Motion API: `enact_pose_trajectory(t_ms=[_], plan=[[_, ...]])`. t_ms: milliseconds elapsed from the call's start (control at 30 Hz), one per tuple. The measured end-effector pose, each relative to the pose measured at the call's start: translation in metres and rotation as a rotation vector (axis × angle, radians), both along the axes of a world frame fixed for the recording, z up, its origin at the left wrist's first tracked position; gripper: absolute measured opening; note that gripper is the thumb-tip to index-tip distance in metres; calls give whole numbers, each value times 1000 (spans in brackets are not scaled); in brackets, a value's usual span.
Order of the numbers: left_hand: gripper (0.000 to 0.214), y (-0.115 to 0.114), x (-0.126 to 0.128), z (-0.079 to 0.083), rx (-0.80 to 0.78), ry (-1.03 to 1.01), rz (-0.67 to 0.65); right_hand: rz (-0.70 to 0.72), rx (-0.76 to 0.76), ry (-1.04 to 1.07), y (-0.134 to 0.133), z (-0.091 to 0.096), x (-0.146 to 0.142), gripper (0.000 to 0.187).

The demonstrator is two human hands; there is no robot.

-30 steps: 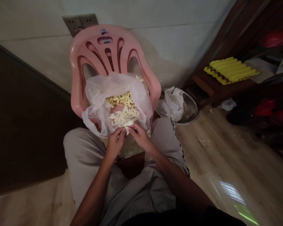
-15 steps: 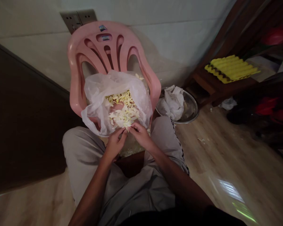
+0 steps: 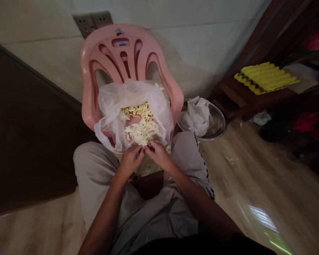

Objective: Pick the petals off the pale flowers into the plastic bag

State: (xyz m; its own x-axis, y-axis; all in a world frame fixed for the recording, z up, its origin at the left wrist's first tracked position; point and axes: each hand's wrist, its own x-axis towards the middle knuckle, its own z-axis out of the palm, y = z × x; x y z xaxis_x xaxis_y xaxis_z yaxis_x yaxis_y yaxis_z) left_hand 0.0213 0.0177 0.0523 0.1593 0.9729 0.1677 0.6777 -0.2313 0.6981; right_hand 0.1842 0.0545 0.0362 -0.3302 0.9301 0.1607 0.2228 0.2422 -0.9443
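Observation:
My left hand [image 3: 131,161] and my right hand [image 3: 159,154] meet at the front of a pink plastic chair [image 3: 130,33], fingertips pinched close together. Between them shows a pale piece that looks like a white flower [image 3: 144,142]; its exact shape is partly covered by my fingers. Just beyond, white and yellowish flowers or petals [image 3: 139,131] lie heaped in an opened, translucent white plastic bag [image 3: 110,102] on the seat. Part of the pink seat shows among them. Below my hands, between my knees, more small pale bits lie in a dim area.
Right of the chair, a metal basin [image 3: 220,122] on the floor holds a crumpled white bag [image 3: 198,117]. A yellow egg tray [image 3: 266,78] rests on a low wooden bench [image 3: 234,94]. A dark panel [image 3: 29,141] stands at left, a wall socket [image 3: 86,24] behind the chair.
The whole view has shifted slightly, so the chair and basin sit a little farther right. My hands remain pinched together at the bag's front edge, with small finger movements.

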Motion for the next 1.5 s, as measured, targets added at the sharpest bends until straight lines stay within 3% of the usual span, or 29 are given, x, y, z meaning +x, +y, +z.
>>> enact_pose_trajectory(t_ms=[167,367,433,600,700,767,867,1067,1500], plan=[[25,4,0,0,-2,27,77,-13,11,-29,-1,0,-4,20],[31,7,-9,-1,-93,-218,519,-243,-212,295,5,-4,-4,18],[29,6,-12,-2,-61,-239,585,-265,-221,308,8,-4,-1,19],[20,1,1,-2,-22,-232,516,-127,-153,159,5,-4,-2,20],[40,-1,16,1,40,-249,475,-48,-157,126,1,-6,-7,21],[35,-2,21,2,69,-225,430,-25,-176,152,-1,-8,-9,21],[21,-2,22,4,66,-176,343,-8,-255,238,-2,-7,-12,24],[25,-2,21,1,31,-215,322,8,-393,380,-1,4,-13,31],[29,-3,20,4,-14,-264,241,-7,-419,448,-2,8,-14,36]])
